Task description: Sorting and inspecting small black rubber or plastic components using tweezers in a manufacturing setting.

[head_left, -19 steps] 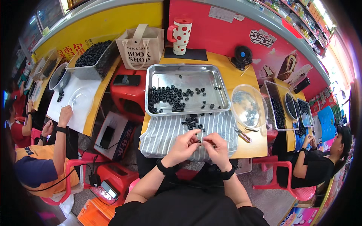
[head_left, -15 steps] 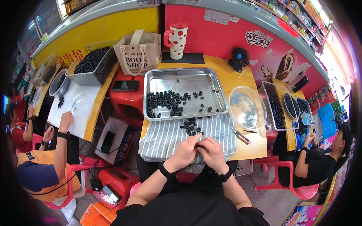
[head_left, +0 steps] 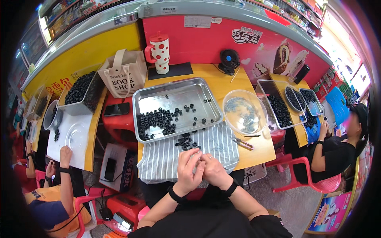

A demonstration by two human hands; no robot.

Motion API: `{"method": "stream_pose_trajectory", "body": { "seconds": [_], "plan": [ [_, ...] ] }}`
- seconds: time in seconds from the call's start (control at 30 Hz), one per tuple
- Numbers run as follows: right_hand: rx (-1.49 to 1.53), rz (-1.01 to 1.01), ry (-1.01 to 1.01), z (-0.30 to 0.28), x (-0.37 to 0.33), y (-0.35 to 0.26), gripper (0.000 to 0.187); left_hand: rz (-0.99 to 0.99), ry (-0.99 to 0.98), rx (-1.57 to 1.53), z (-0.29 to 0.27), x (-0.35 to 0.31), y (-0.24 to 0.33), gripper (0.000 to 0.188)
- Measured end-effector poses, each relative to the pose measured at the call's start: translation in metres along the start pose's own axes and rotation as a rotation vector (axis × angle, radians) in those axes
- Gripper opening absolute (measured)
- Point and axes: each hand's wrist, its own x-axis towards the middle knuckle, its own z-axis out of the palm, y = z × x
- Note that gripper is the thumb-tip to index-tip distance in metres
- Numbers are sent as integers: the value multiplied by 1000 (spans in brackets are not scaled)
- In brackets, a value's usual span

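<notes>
At left, a steel tray (head_left: 186, 93) stands on the table (head_left: 260, 152), with most of its black ring-shaped pieces (head_left: 152, 122) heaped toward its left and near sides. In front of it a striped cloth (head_left: 158, 162) bears a small cluster of loose pieces (head_left: 183, 142), just beyond the fingertips. Over the cloth, the left hand (head_left: 188, 173) has its fingers bent and raised; the right hand (head_left: 215, 173) curls in against it. The dark piece that showed between the 2 hands 0.6 s ago is now hidden, so I cannot tell whether either hand grips it, and its progress cannot be judged. To the right sit a round clear tub (head_left: 230, 126) and red-handled snips (head_left: 244, 144), both untouched.
</notes>
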Motion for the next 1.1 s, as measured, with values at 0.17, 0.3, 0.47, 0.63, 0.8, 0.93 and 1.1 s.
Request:
{"method": "stream_pose_trajectory", "body": {
  "seconds": [0.17,0.3,0.47,0.63,0.8,0.93,1.1],
  "plan": [
    [407,123,26,19,-16,3,39,134,-241,-34,11,7,7,37],
    [415,92,31,20,-15,4,20,119,-99,-164,22,-8,-13,30],
    [509,84,35,16,-15,7,20,109,-74,-170,25,-13,-13,27],
    [520,179,9,13,-4,3,20,119,-70,-195,25,-11,-16,27],
    [432,131,60,18,2,-3,20,84,-29,-224,22,-14,-19,28],
    [333,257,-169,2,6,-19,36,58,17,-249,21,-15,-22,26],
    [293,152,-141,4,-1,-13,34,90,-24,-212,20,-13,-17,24]
  ]
}}
